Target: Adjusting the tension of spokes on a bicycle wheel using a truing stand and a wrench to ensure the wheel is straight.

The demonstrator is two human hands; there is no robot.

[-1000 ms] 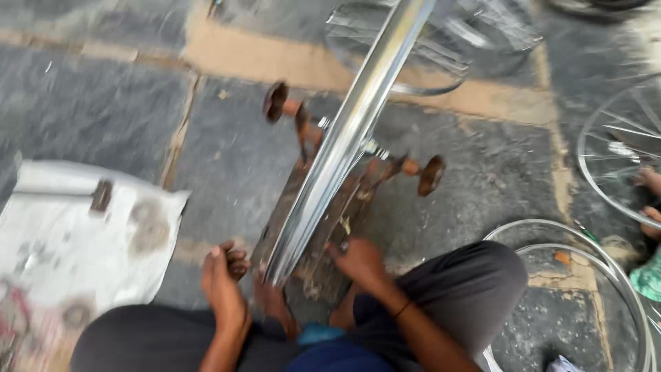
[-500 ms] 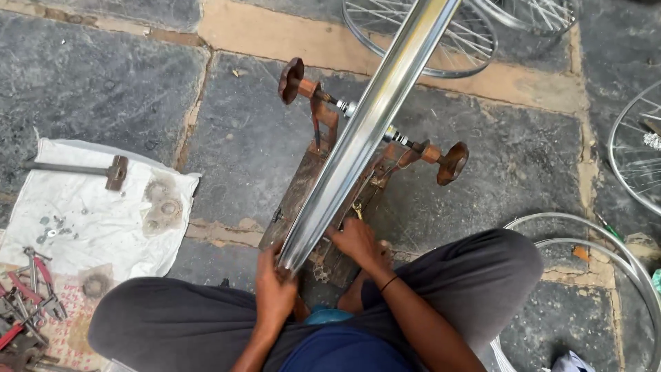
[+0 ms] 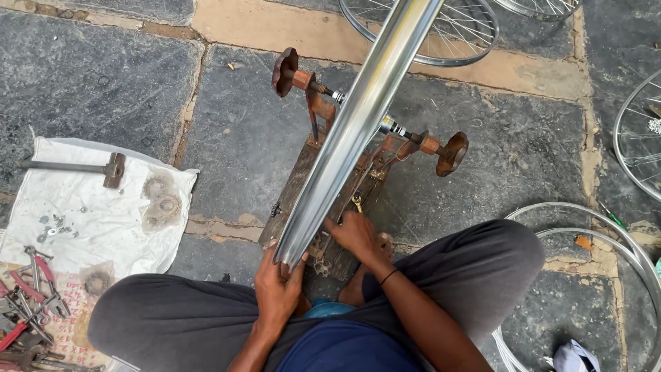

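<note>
While the person sits cross-legged on the stone floor (image 3: 103,76), the scene reads so:

Rim: a shiny metal wheel rim (image 3: 358,124) stands on edge in a rusty stand (image 3: 330,186); its long line runs from the person's lap up and away to the top edge of the view, leaning slightly right.
Left hand: the left hand (image 3: 279,289) is closed around the near end of the rim, fingers wrapped over its edge.
Right hand: the right hand (image 3: 354,234) rests just right of the rim at the stand's base, fingers curled; what it pinches cannot be told.
Cloth: a white cloth (image 3: 82,220) lies near the floor's left edge, bearing a hammer (image 3: 76,167) and small washers.
Pliers: red-handled pliers (image 3: 27,303) lie at the bottom left corner.
Other wheels: spoked wheels (image 3: 447,34) lie along the top and right edges.
</note>
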